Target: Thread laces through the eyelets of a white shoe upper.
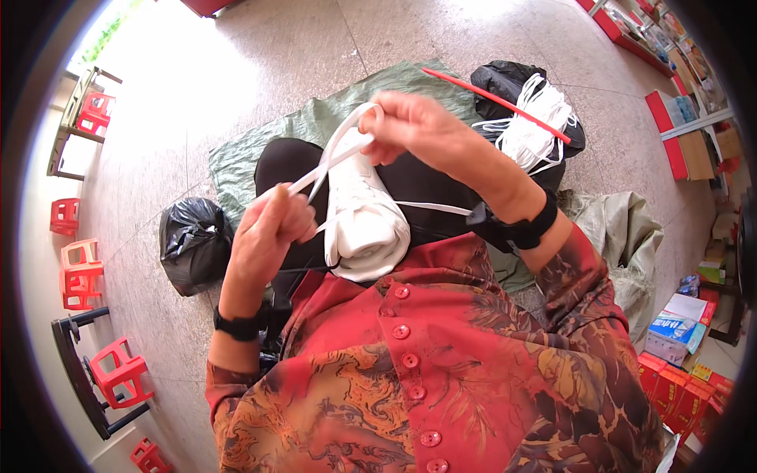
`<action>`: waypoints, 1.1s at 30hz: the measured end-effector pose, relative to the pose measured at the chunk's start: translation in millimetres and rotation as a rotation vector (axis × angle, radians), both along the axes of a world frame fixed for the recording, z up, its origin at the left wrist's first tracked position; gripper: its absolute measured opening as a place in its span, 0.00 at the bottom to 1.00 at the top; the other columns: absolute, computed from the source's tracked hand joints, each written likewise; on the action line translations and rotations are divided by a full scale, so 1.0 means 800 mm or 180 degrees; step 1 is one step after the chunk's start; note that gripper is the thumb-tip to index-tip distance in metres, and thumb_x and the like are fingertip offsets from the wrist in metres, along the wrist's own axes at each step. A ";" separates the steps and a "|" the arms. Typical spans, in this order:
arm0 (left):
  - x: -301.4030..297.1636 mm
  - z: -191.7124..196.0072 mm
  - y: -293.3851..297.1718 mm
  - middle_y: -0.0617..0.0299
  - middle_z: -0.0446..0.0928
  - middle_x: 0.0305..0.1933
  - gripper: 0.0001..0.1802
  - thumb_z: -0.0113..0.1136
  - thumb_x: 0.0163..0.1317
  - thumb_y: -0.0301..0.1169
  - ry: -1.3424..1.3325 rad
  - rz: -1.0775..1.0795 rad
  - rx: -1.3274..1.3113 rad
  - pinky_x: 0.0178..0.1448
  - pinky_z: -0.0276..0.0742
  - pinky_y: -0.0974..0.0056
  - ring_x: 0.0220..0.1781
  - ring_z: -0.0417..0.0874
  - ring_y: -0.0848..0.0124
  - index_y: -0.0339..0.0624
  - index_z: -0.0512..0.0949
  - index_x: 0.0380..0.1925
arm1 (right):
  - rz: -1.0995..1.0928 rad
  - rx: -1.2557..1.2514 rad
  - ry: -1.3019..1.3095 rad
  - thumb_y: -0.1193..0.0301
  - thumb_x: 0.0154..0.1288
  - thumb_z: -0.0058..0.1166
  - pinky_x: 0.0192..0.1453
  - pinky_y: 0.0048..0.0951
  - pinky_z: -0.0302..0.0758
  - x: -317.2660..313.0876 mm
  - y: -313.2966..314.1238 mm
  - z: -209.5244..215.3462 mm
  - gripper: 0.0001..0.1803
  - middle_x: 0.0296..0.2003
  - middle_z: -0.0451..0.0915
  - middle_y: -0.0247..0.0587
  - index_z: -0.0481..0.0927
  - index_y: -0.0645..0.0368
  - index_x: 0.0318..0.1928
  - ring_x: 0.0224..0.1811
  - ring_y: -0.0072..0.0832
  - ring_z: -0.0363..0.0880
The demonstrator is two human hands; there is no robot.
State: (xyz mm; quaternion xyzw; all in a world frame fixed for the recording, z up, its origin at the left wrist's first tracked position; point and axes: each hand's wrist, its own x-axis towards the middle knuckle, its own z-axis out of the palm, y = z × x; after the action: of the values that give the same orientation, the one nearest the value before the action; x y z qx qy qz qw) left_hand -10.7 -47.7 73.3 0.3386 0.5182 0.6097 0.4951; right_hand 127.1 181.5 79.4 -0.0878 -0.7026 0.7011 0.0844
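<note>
Both hands work a white shoelace (331,162) over a white sneaker (364,217) that lies on the lap, just below and between them. Left hand (268,229) pinches one lace end, fingers closed on it, black wristband (240,325) on that wrist. Right hand (418,126) is up and across, fingers closed on the lace loop at its tip; black wrist strap (516,229) on that arm, a lace strand running toward it from the shoe. Beyond the right hand: open black bag (505,79) holding a bundle of white laces (536,122), a red stick (497,102) lying across it. Left of the left hand: tied black plastic bag (193,240), contents hidden. Green sack cloth (315,122) spreads on the floor under the hands. Red plastic stools (83,272) stand far left, red cartons (678,390) lower right.
</note>
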 end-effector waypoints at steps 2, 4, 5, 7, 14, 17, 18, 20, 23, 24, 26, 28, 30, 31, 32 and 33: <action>-0.002 0.000 -0.031 0.73 0.51 0.20 0.23 0.41 0.78 0.44 -0.0688 0.0348 0.0178 0.26 0.52 0.69 0.20 0.52 0.79 0.48 0.60 0.22 | 0.0172 0.0575 -0.0026 0.65 0.73 0.53 0.41 0.25 0.76 0.014 0.001 -0.049 0.12 0.34 0.79 0.33 0.78 0.62 0.45 0.37 0.17 0.76; -0.007 0.003 -0.059 0.75 0.49 0.18 0.23 0.43 0.77 0.45 -0.0894 0.0799 -0.0019 0.23 0.49 0.70 0.18 0.48 0.80 0.49 0.58 0.21 | 0.0419 0.1011 -0.0468 0.64 0.73 0.53 0.41 0.25 0.76 0.028 -0.006 -0.078 0.13 0.33 0.79 0.33 0.77 0.63 0.44 0.35 0.19 0.77; -0.013 0.002 -0.071 0.75 0.48 0.18 0.23 0.42 0.77 0.46 -0.0858 0.0970 -0.0247 0.23 0.48 0.71 0.17 0.47 0.81 0.50 0.59 0.21 | 0.0450 0.0789 -0.0866 0.63 0.73 0.53 0.39 0.26 0.76 0.030 -0.015 -0.071 0.13 0.32 0.79 0.34 0.77 0.63 0.43 0.33 0.19 0.76; -0.040 -0.004 -0.100 0.71 0.60 0.21 0.15 0.49 0.75 0.40 -0.0702 0.1177 -0.0647 0.24 0.59 0.71 0.19 0.58 0.80 0.43 0.71 0.31 | 0.0114 0.1123 -0.0752 0.61 0.69 0.55 0.36 0.34 0.75 0.031 -0.028 -0.081 0.15 0.26 0.81 0.46 0.80 0.63 0.36 0.28 0.34 0.79; 0.035 0.015 -0.037 0.53 0.68 0.63 0.31 0.69 0.50 0.25 0.4923 0.0923 -0.0804 0.70 0.62 0.53 0.67 0.65 0.53 0.46 0.75 0.57 | 0.0511 0.1247 -0.0999 0.61 0.68 0.54 0.32 0.34 0.71 0.007 -0.020 -0.086 0.17 0.23 0.79 0.47 0.81 0.64 0.33 0.25 0.30 0.76; 0.054 -0.022 -0.012 0.53 0.69 0.59 0.23 0.68 0.51 0.30 0.4738 0.0173 -0.0296 0.67 0.63 0.51 0.65 0.67 0.53 0.44 0.79 0.50 | 0.0787 0.1322 -0.0862 0.65 0.67 0.56 0.32 0.30 0.70 0.007 -0.015 -0.071 0.13 0.22 0.77 0.43 0.81 0.63 0.32 0.25 0.23 0.72; 0.055 -0.036 -0.011 0.54 0.70 0.57 0.21 0.67 0.52 0.30 0.4755 0.0124 -0.0232 0.66 0.64 0.50 0.64 0.68 0.53 0.43 0.79 0.49 | 0.0892 0.1315 -0.0674 0.67 0.67 0.58 0.33 0.26 0.70 0.007 -0.013 -0.065 0.11 0.21 0.77 0.39 0.81 0.64 0.32 0.26 0.19 0.70; 0.051 -0.035 -0.011 0.54 0.71 0.55 0.20 0.66 0.52 0.31 0.4838 0.0129 -0.0176 0.64 0.65 0.50 0.62 0.70 0.53 0.43 0.79 0.47 | 0.0932 0.1969 -0.0117 0.68 0.65 0.58 0.30 0.30 0.72 0.017 -0.012 -0.054 0.09 0.21 0.77 0.43 0.78 0.61 0.32 0.23 0.26 0.75; 0.047 -0.034 -0.010 0.54 0.72 0.53 0.18 0.65 0.53 0.31 0.4916 0.0100 -0.0074 0.61 0.67 0.51 0.59 0.72 0.54 0.43 0.79 0.45 | 0.1075 0.4115 0.0665 0.71 0.62 0.51 0.25 0.42 0.74 0.028 0.000 -0.046 0.04 0.19 0.76 0.42 0.74 0.57 0.36 0.23 0.42 0.80; 0.047 -0.035 -0.010 0.54 0.72 0.52 0.17 0.65 0.54 0.31 0.4915 0.0074 -0.0024 0.60 0.67 0.51 0.58 0.72 0.54 0.43 0.79 0.45 | 0.1109 0.4108 0.0665 0.71 0.62 0.51 0.25 0.42 0.74 0.032 0.000 -0.051 0.04 0.19 0.76 0.42 0.74 0.57 0.36 0.23 0.42 0.80; 0.044 -0.038 -0.011 0.54 0.72 0.51 0.16 0.64 0.54 0.32 0.4930 0.0133 0.0037 0.58 0.68 0.52 0.56 0.73 0.54 0.43 0.79 0.44 | 0.0964 0.4197 0.0629 0.71 0.62 0.50 0.26 0.42 0.75 0.033 -0.002 -0.062 0.03 0.19 0.77 0.43 0.74 0.56 0.36 0.23 0.41 0.80; 0.041 -0.042 -0.014 0.54 0.72 0.50 0.16 0.64 0.55 0.32 0.4819 0.0078 0.0044 0.57 0.68 0.53 0.54 0.74 0.55 0.43 0.79 0.45 | 0.0768 0.3829 0.0463 0.70 0.64 0.50 0.27 0.43 0.74 0.034 -0.009 -0.070 0.04 0.20 0.77 0.45 0.74 0.57 0.36 0.25 0.44 0.81; 0.040 -0.044 -0.014 0.54 0.72 0.50 0.16 0.63 0.55 0.32 0.4740 0.0124 0.0037 0.57 0.67 0.53 0.53 0.74 0.55 0.43 0.78 0.45 | 0.0722 0.3124 0.0233 0.71 0.66 0.55 0.32 0.37 0.75 0.035 -0.012 -0.072 0.05 0.24 0.77 0.47 0.75 0.59 0.37 0.30 0.44 0.81; 0.041 -0.044 -0.015 0.54 0.72 0.49 0.16 0.63 0.56 0.32 0.4664 0.0132 0.0055 0.56 0.67 0.54 0.52 0.74 0.55 0.42 0.78 0.45 | 0.0795 0.2793 0.0082 0.70 0.67 0.55 0.33 0.35 0.75 0.035 -0.015 -0.056 0.06 0.28 0.78 0.48 0.75 0.59 0.39 0.32 0.46 0.80; 0.042 -0.045 -0.015 0.54 0.72 0.49 0.16 0.63 0.56 0.32 0.4658 0.0154 0.0042 0.56 0.67 0.54 0.52 0.74 0.55 0.42 0.78 0.45 | 0.0820 0.2798 0.0085 0.70 0.67 0.55 0.33 0.35 0.75 0.034 -0.016 -0.057 0.06 0.28 0.78 0.48 0.75 0.59 0.39 0.32 0.46 0.80; 0.043 -0.046 -0.016 0.53 0.72 0.48 0.16 0.63 0.56 0.31 0.4620 0.0152 0.0043 0.56 0.67 0.54 0.51 0.74 0.55 0.42 0.78 0.45 | 0.0749 0.2484 0.0182 0.71 0.67 0.53 0.33 0.39 0.74 0.032 -0.017 -0.059 0.05 0.28 0.78 0.48 0.75 0.58 0.38 0.32 0.46 0.80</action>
State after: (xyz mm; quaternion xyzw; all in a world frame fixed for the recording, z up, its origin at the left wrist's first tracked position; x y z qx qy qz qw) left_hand 23.5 -60.5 36.7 0.6495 0.7196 0.2451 0.0109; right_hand 152.6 167.6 32.1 0.0514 -0.9185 0.3889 0.0501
